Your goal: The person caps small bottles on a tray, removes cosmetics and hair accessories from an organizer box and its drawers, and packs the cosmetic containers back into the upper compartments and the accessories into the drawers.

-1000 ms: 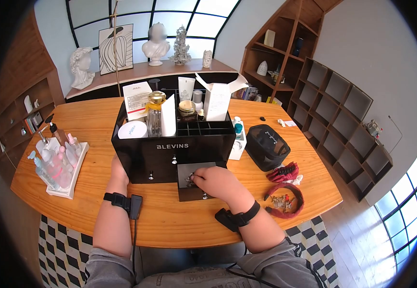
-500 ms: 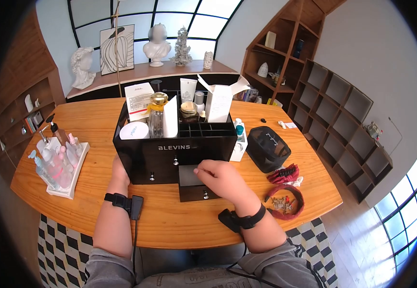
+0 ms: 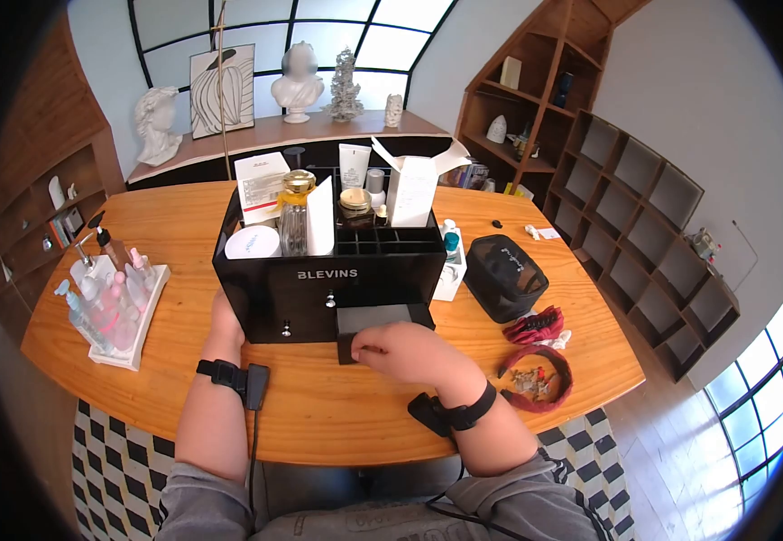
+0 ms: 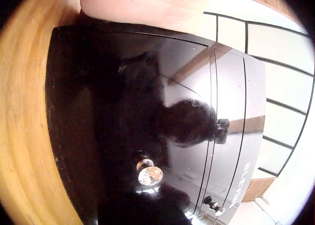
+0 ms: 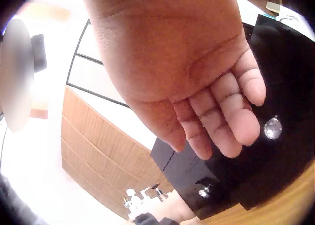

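Observation:
A black glossy organizer (image 3: 270, 288) lettered BLEVINS stands on the table, its top filled with cosmetics. Its lower right drawer (image 3: 378, 316) is pulled partway out, with a grey inside. My right hand (image 3: 409, 352) is at that drawer's front, palm toward the wrist camera and fingers loosely bent. In the right wrist view those fingers (image 5: 229, 136) overlap the dark front beside a crystal knob (image 5: 273, 128), holding nothing visible. My left hand (image 3: 226, 320) rests along the organizer's left side. Only part of its palm (image 4: 142, 8) shows in the left wrist view; its fingers are hidden.
A white tray of pump bottles (image 3: 121, 316) stands left. To the right are a black mesh bag (image 3: 506, 279), a red scrunchie (image 3: 533, 326), and a dark red headband (image 3: 565, 383) around small jewellery pieces (image 3: 533, 383). A white holder (image 3: 449, 279) stands beside the organizer.
My right hand was pinching a small shiny piece inside the drawer, then rose above it. Now it has come down to the drawer front, and the drawer has slid slightly inward. My left hand stays put.

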{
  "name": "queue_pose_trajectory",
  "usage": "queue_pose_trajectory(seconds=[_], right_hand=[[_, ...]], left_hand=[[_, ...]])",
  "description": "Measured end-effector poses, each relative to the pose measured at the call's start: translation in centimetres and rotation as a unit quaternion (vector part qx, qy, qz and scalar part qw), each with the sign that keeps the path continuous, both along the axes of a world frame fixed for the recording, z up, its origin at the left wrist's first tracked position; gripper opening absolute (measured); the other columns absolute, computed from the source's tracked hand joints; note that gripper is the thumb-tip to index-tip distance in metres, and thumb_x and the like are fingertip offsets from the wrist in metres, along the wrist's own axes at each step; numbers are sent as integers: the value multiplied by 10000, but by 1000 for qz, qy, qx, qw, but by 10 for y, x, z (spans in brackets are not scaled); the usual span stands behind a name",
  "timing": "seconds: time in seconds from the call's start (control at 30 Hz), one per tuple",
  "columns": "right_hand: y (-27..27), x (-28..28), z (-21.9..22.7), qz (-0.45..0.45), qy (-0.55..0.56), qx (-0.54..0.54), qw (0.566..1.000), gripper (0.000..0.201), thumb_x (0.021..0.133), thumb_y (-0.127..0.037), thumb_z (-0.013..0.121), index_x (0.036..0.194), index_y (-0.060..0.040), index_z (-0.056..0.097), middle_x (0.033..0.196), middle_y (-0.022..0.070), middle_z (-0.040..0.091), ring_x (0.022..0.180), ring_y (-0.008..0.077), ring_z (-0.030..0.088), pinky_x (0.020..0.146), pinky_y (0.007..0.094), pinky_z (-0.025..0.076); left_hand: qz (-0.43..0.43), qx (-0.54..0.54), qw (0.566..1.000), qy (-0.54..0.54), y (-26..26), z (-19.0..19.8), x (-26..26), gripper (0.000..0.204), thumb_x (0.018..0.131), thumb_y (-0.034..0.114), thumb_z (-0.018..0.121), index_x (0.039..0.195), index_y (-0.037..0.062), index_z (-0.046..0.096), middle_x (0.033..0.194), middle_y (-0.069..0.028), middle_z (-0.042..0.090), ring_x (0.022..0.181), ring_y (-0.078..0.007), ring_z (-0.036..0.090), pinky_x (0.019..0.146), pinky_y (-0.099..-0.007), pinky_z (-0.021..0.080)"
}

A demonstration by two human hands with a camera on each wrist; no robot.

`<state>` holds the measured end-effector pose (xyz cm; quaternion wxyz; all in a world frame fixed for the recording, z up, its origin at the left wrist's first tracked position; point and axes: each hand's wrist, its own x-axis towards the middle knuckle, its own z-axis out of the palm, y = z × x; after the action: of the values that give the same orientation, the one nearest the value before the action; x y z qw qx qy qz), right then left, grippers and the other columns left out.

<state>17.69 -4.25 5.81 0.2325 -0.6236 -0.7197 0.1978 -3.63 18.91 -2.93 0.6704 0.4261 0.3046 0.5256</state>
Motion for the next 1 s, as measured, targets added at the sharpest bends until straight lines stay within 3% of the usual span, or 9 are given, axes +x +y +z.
queue_pose_trajectory(seconds=[0.13,0.33,0.43,0.57,0.67,0.8,0.87,0.93,1.0], right_hand=[[16,16,-21,10,-10,112,994,172,858,-191,561,926,-77,671,911,124,649,885,319,614,761,395,498],[22,19,-28,-19,88,106,990,123,843,-139,602,919,-75,673,898,128,613,857,308,608,757,357,500],[23,9,-28,-7,29,116,993,142,863,-114,608,963,-27,659,926,122,598,866,248,609,766,300,492],[39,-25,-30,43,91,49,994,204,860,-132,618,1042,-43,643,997,132,596,905,278,614,806,330,500],[59,-53,-38,66,-36,96,993,362,875,-220,609,1201,-65,582,1130,152,603,1049,335,591,920,385,473],[81,-70,-47,54,-22,56,997,370,885,-224,580,1208,-43,582,1159,163,611,1069,335,589,931,384,471],[81,-75,-53,49,-85,78,992,368,892,-196,542,1212,-19,577,1162,173,618,1059,339,595,916,399,481],[78,-70,-51,70,-67,70,993,364,894,-189,529,1208,-12,578,1154,176,620,1050,341,599,910,404,483],[67,-71,-45,88,-50,62,993,360,896,-181,516,1204,-6,579,1147,178,622,1041,342,602,905,409,486]], left_hand=[[9,-19,1000,2,4,-4,0,404,943,240,575,1233,-40,547,1096,-107,638,935,-199,641,773,-308,540],[19,-36,999,-11,2,-1,1,383,940,240,580,1193,-48,571,1076,-112,644,913,-197,642,757,-302,537],[9,-35,999,-11,-2,3,0,359,943,234,574,1166,-47,588,1034,-114,655,877,-196,648,739,-299,539],[3,-69,998,-7,0,7,2,303,945,203,560,1119,-41,604,967,-115,662,822,-197,655,694,-293,544],[10,-42,999,-12,0,1,0,296,938,192,564,1122,-37,605,968,-114,663,818,-199,656,691,-298,546],[10,-32,997,72,-1,6,-7,335,940,227,564,1169,-15,597,986,-96,666,863,-177,645,739,-295,526],[14,-18,993,117,-1,12,-11,355,942,256,559,1184,-1,595,991,-86,667,876,-170,641,754,-292,516],[-20,-26,979,202,-7,22,-16,380,942,315,544,1200,41,599,1013,-57,664,896,-136,620,739,-274,495],[-68,-26,980,186,12,7,-28,383,944,326,532,1214,62,593,1029,-46,660,889,-120,612,719,-261,485]])
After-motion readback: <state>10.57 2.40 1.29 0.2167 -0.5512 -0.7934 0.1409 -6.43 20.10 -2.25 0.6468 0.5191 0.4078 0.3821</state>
